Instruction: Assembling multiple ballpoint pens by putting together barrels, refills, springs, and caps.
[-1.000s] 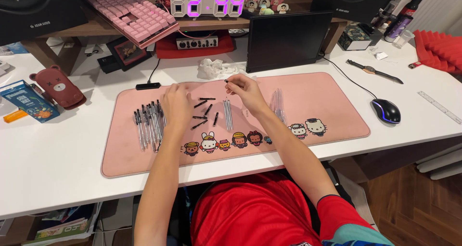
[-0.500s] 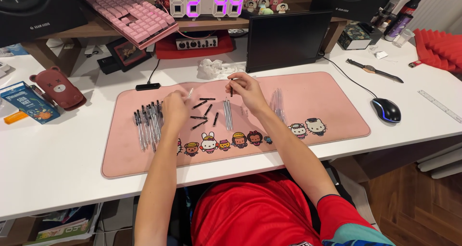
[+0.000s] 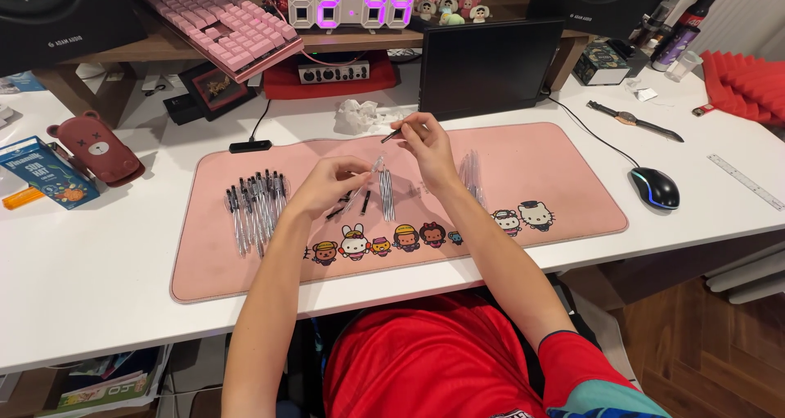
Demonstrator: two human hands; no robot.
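since half a second ago both hands have risen off the pink desk mat (image 3: 540, 181). right hand (image 3: 425, 144) pinches a small dark pen part (image 3: 391, 135) at its fingertips, lifted clear, apparently for fitting. left hand (image 3: 327, 185) grips a clear pen barrel (image 3: 370, 173), angled toward the right. finished pens (image 3: 255, 205) lie grouped to the left; loose parts (image 3: 386, 195) lie below the hands.

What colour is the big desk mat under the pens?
Pink, with a row of small cartoon figures along its near edge; the desk mat shows in the head view.
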